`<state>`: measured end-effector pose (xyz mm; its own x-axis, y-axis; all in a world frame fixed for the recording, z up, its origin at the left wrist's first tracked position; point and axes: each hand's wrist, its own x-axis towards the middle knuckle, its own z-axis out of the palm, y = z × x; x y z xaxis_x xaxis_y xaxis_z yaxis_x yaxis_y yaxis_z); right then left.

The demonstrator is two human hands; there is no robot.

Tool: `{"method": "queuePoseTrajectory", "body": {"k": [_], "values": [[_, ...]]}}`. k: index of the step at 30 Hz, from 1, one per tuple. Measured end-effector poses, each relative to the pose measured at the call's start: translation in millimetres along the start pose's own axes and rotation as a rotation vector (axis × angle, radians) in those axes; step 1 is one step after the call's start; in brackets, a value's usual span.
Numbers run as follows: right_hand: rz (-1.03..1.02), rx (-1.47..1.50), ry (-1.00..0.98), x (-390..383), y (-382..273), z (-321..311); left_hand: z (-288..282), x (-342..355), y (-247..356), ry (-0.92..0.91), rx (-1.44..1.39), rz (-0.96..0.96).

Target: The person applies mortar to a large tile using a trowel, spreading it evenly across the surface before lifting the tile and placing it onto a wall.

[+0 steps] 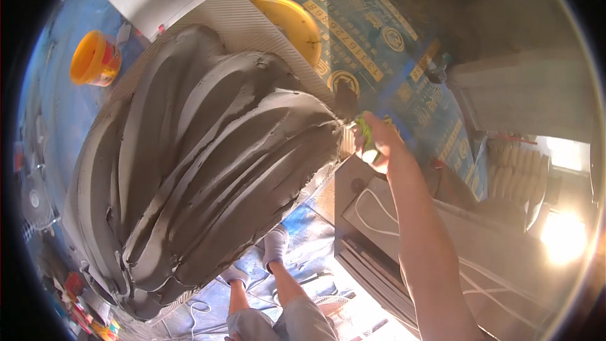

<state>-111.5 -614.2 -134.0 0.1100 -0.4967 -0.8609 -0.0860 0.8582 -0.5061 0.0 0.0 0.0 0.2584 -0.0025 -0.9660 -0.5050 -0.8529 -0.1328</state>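
Note:
My right hand [377,142] is closed around the green handle of a trowel [365,136], at the right edge of a large tile [205,16] with a ribbed back. A dark grey patch beside the hand looks like the trowel's mortar-smeared blade, partly blurred. Thick grey mortar [208,139] covers most of the tile in long curved ridges; ribbed surface shows along its top edge. At the bottom edge, beside my shorts, a sliver of skin may be my left hand [233,337]; its fingers cannot be made out.
A yellow basin [290,22] lies behind the tile, and a small yellow bucket [96,59] stands at the far left. Stacked panels [372,271] and white cables [369,208] are at the right. Blue printed sheeting [372,19] covers the floor. A bright lamp [564,237] shines at far right.

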Motion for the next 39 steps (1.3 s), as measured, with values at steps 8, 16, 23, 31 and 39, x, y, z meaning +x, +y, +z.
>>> {"method": "queuePoseTrajectory", "body": {"k": [8,16,23,31,39], "values": [[-0.306,-0.136,0.452,47.1,12.2,-51.9,-0.8,2.4,6.7,-0.026,-0.093,-0.028],[-0.410,-0.322,0.291,-112.2,44.1,0.9,39.5,4.3,-11.3,0.011,-0.070,0.015],[-0.569,-0.979,0.170,-178.9,199.5,-26.3,10.5,3.6,19.0,-0.021,-0.134,-0.025],[-0.650,-1.073,0.354,-111.1,242.0,-40.8,19.3,1.9,6.3,-0.105,-0.094,-0.053],[-0.535,-1.023,0.636,-126.0,215.5,-62.8,26.1,5.3,-8.1,-0.176,-0.028,0.038]]}}
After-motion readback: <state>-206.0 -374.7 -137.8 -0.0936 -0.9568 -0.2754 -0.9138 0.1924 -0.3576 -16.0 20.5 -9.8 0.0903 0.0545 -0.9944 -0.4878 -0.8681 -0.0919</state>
